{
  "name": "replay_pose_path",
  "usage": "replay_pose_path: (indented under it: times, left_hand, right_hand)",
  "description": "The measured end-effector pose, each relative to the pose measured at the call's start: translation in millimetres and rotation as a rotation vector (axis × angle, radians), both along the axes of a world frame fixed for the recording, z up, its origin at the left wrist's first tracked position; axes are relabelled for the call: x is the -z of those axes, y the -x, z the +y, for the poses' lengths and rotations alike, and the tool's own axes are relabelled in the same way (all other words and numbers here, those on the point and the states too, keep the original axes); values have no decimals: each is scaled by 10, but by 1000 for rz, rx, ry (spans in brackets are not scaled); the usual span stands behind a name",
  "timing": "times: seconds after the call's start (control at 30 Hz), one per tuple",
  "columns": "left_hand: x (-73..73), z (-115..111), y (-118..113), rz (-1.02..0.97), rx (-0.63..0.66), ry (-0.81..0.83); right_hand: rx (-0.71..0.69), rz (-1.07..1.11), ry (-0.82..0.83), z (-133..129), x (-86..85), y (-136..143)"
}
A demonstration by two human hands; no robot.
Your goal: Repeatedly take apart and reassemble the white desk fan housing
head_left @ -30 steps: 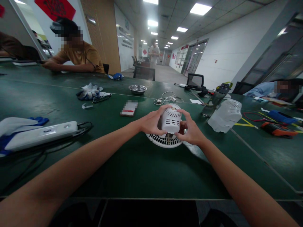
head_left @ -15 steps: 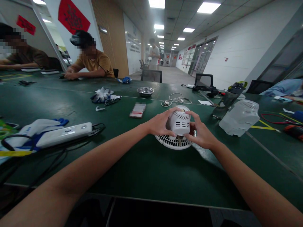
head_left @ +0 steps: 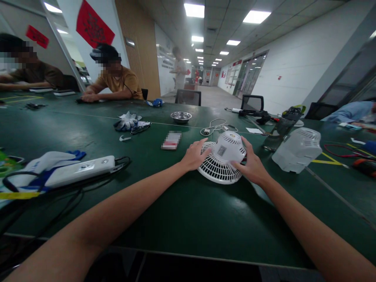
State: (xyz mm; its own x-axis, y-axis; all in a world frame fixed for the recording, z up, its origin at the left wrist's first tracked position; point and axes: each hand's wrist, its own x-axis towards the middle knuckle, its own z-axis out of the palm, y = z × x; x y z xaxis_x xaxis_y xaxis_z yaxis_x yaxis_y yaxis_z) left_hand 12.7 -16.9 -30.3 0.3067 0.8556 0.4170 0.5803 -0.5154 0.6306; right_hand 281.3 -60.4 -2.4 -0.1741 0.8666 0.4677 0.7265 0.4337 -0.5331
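Observation:
A white electric fan head [head_left: 220,172] lies grille-down on the green table, its motor housing [head_left: 230,148] upward and tilted slightly. A square printed label shows on the housing, and slots run around its top. At the left edge of the grille is my left hand [head_left: 194,154], thumb and fingers apart, clear of the housing; whether its fingertips touch the grille I cannot tell. My right hand [head_left: 252,166] grips the right side of the housing, thumb in front and fingers behind, partly hidden.
Beyond the fan lie a white cable [head_left: 216,127], a phone-like slab [head_left: 171,140] and a metal bowl [head_left: 181,116]. A white plastic cover [head_left: 298,150] and a bottle [head_left: 282,127] stand right. A power strip [head_left: 82,171] and gloves [head_left: 128,121] lie left. Other people sit around the table.
The housing has turned and now shows its label. My left hand has come off the housing and moved left to the grille's edge; my right hand stays on the housing's right side.

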Motion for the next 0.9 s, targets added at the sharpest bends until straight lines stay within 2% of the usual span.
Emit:
replay_pose_path:
  times: [0.07,0.2,0.27,0.33,0.4,0.47,0.53,0.6,0.7,0.77,0.9]
  left_hand:
    - [63,40,0,-58,-71,91]
    - [87,98,53,-299,-93,164]
    - [51,128,97,-502,-66,157]
    - [3,155,126,-683,-9,119]
    - [-34,172,117,-764,39,85]
    - [-39,170,68,-783,86,105]
    - [-5,154,-4,-842,135,194]
    - [46,129,-65,-971,155,342]
    - [89,86,-93,-1077,88,514]
    - [75,59,-78,-1034,23,495]
    - [22,25,-55,-924,-26,372]
  right_hand:
    - [2,2,0,-2,13,9]
    - [67,91,6,-10,21,21]
    - [93,251,27,1,16,18]
    - [88,506,72,11,4,25]
    - [17,755,190,3,-13,52]
    - [-100,883,352,-27,-21,95]
    - [-195,871,454,-65,-9,145]
    - [-233,786,461,-93,25,194]
    - [-260,616,425,-101,82,251]
    - [-268,550,403,-94,100,269]
    - [-265,579,389,-91,89,253]
